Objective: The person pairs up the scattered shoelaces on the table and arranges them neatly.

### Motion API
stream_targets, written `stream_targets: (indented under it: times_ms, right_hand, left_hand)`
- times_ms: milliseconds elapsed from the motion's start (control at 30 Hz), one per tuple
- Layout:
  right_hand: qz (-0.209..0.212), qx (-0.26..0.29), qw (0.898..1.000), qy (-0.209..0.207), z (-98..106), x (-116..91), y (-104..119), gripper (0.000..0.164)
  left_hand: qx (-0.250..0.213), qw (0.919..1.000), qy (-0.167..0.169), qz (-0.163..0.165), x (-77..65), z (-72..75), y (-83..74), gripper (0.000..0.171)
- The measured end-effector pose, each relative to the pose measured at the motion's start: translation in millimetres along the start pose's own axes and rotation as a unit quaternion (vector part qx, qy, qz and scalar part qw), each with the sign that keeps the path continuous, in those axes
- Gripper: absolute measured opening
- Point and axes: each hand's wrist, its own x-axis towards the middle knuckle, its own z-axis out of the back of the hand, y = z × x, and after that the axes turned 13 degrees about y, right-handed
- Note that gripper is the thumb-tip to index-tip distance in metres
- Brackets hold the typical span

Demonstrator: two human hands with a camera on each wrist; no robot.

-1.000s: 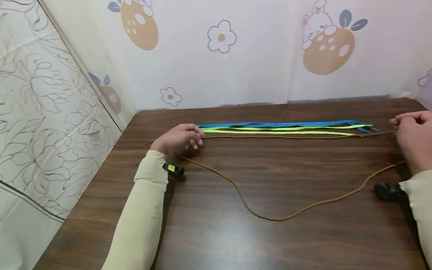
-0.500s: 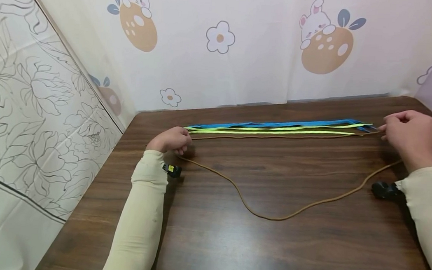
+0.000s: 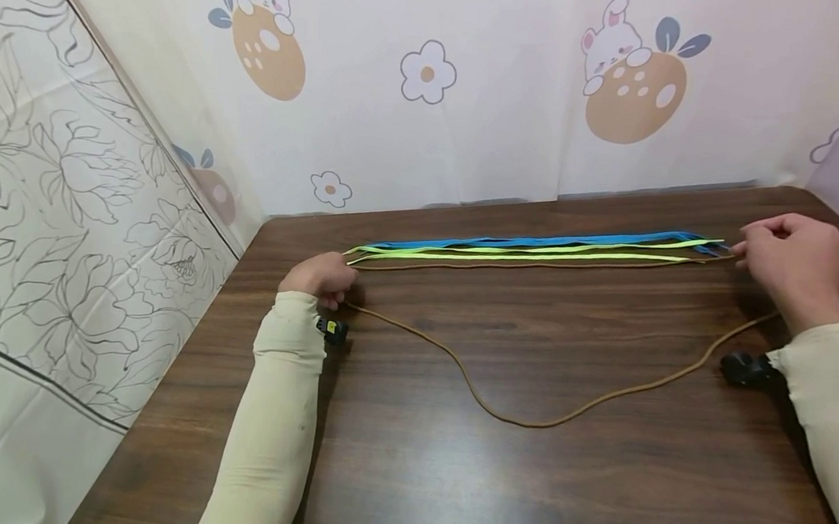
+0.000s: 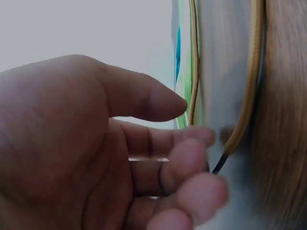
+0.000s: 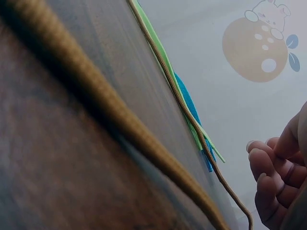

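Observation:
Two brown shoelaces lie on the table. The straight one (image 3: 535,265) runs along the back; the other (image 3: 525,423) sags toward the front in a loose curve. At the left ends my left hand (image 3: 318,276) hovers with half-bent fingers. In the left wrist view the thumb and index finger are slightly apart beside the straight lace (image 4: 194,57), and the curved lace's dark tip (image 4: 220,163) reaches the fingertips. By the right ends is my right hand (image 3: 802,257), fingers loosely curled. The right wrist view shows the straight lace (image 5: 211,148) apart from these fingers (image 5: 264,189).
Blue laces (image 3: 522,242) and neon yellow laces (image 3: 506,256) lie side by side just behind the straight brown lace. A patterned wall covering (image 3: 506,139) rises at the table's (image 3: 449,488) back edge. Another patterned sheet (image 3: 68,232) hangs at the left.
My left hand has slid left along the straight lace, uncovering the yellow laces' left ends. My right hand has shifted left, nearer the laces' right ends. The laces look unmoved.

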Motion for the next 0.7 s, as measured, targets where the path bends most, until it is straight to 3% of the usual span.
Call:
stream_targets:
  times_ms: [133, 300, 700]
  right_hand:
    - [-0.001, 0.0, 1.0, 0.001, 0.3, 0.5, 0.5, 0.05]
    - [0.0, -0.003, 1.0, 0.001, 0.2, 0.6, -0.6, 0.05]
    - [-0.003, -0.007, 1.0, 0.01, -1.0, 1.2, -1.5, 0.05]
  left_hand:
    - [-0.006, 0.9994, 0.003, 0.033, -2.3, 0.1, -0.8, 0.034]
    - [0.002, 0.9986, -0.003, 0.053, -1.1, -0.4, -0.8, 0.034]
    - [0.022, 0.9997, -0.002, 0.009, 4.5, -2.6, 0.8, 0.027]
